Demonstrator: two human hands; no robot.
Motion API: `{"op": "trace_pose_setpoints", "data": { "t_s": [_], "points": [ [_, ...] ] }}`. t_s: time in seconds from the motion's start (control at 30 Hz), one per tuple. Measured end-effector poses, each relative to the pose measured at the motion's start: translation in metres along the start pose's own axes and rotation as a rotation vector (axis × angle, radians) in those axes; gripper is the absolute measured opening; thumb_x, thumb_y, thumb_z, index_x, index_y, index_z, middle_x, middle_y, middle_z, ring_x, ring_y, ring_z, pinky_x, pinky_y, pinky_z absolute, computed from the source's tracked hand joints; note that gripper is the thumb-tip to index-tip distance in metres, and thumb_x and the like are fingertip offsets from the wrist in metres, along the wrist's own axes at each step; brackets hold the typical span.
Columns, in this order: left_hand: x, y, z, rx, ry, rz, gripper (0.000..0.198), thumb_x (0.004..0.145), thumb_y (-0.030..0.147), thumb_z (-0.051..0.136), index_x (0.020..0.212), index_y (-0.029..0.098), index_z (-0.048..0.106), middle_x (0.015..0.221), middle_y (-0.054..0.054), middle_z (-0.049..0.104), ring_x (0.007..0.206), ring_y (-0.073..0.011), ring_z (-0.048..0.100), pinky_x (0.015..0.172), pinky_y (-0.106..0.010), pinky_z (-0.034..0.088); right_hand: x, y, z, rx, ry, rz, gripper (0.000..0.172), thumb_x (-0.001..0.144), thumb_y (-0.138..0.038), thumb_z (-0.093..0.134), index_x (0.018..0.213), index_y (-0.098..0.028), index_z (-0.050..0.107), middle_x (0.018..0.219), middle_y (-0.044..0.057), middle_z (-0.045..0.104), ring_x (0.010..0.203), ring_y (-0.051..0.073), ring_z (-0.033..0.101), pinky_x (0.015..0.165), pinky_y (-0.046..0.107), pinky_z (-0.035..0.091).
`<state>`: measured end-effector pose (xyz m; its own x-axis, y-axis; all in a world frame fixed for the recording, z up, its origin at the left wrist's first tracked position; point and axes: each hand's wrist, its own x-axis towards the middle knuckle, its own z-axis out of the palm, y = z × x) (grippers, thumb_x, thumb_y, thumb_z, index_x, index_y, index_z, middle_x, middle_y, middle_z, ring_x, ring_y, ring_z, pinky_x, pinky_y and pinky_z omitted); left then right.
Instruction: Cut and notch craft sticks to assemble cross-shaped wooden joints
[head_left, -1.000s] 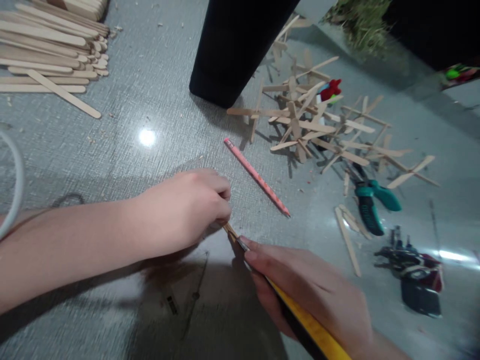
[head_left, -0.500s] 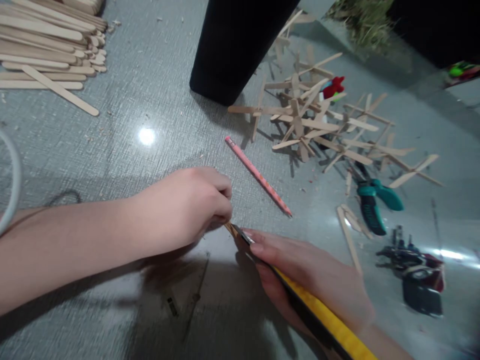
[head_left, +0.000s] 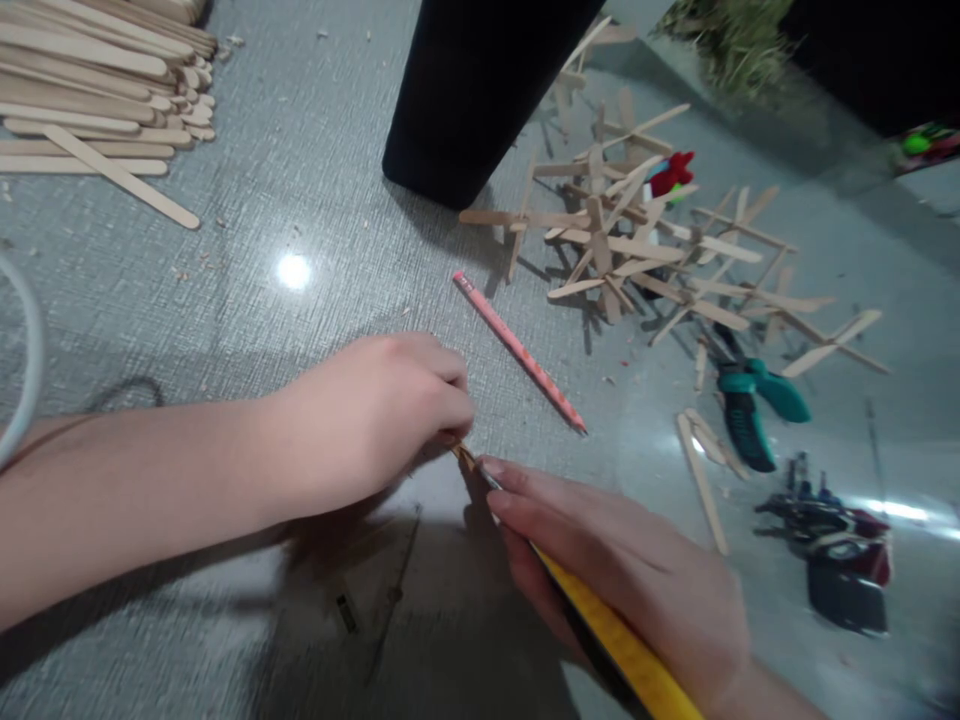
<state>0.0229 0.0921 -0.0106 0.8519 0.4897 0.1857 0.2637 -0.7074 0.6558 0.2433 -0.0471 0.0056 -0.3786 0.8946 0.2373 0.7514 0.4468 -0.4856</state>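
My left hand (head_left: 375, 425) is closed, its fingers curled down around a narrow wooden stick (head_left: 460, 453), of which only a short end shows. My right hand (head_left: 615, 570) grips a yellow and black utility knife (head_left: 619, 635), with fingers stretched along it toward the tip. The knife's front end meets the stick just beside the left fingertips; the fingers partly cover the blade. A pink pencil (head_left: 521, 352) lies on the grey table (head_left: 322, 330) just beyond both hands.
Loose craft sticks (head_left: 97, 90) are piled at the upper left. A black box-like object (head_left: 480, 90) stands at the top. Star-shaped stick pieces (head_left: 615, 240), teal-handled pliers (head_left: 742, 410) and a dark red-black item (head_left: 836, 550) lie to the right. A pale cable (head_left: 30, 340) curves at the left edge.
My right hand and the utility knife have shifted slightly down and left along the stick, with the knife turned a little steeper. My left hand stays nearly in place.
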Motion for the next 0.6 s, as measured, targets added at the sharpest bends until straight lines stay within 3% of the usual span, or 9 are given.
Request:
{"op": "trace_pose_setpoints", "data": {
  "t_s": [0.13, 0.37, 0.6],
  "points": [
    [0.003, 0.002, 0.002, 0.079, -0.075, -0.031, 0.018, 0.089, 0.005, 0.067, 0.082, 0.018, 0.078, 0.086, -0.002, 0.075, 0.086, -0.0195, 0.065, 0.076, -0.030, 0.048, -0.001, -0.003, -0.003, -0.035, -0.026, -0.010, 0.046, 0.099, -0.021, 0.061, 0.143, -0.035, 0.063, 0.118, 0.001, 0.083, 0.083, 0.021, 0.084, 0.071, 0.025, 0.069],
    [0.009, 0.004, 0.000, 0.150, -0.131, -0.033, 0.016, 0.085, 0.005, 0.068, 0.081, 0.019, 0.076, 0.084, -0.002, 0.074, 0.084, -0.0210, 0.065, 0.075, -0.032, 0.048, 0.004, -0.006, -0.009, -0.009, -0.072, 0.012, 0.040, 0.099, -0.016, 0.060, 0.136, -0.030, 0.066, 0.106, 0.001, 0.085, 0.088, 0.022, 0.084, 0.069, 0.026, 0.069],
    [0.009, 0.004, -0.001, 0.163, -0.164, -0.038, 0.015, 0.085, 0.005, 0.070, 0.083, 0.019, 0.076, 0.087, -0.002, 0.075, 0.087, -0.0215, 0.066, 0.078, -0.033, 0.050, 0.007, -0.007, -0.011, 0.019, -0.090, 0.032, 0.037, 0.099, -0.016, 0.062, 0.132, -0.032, 0.067, 0.112, 0.001, 0.083, 0.090, 0.021, 0.083, 0.071, 0.025, 0.069]
  ]
}}
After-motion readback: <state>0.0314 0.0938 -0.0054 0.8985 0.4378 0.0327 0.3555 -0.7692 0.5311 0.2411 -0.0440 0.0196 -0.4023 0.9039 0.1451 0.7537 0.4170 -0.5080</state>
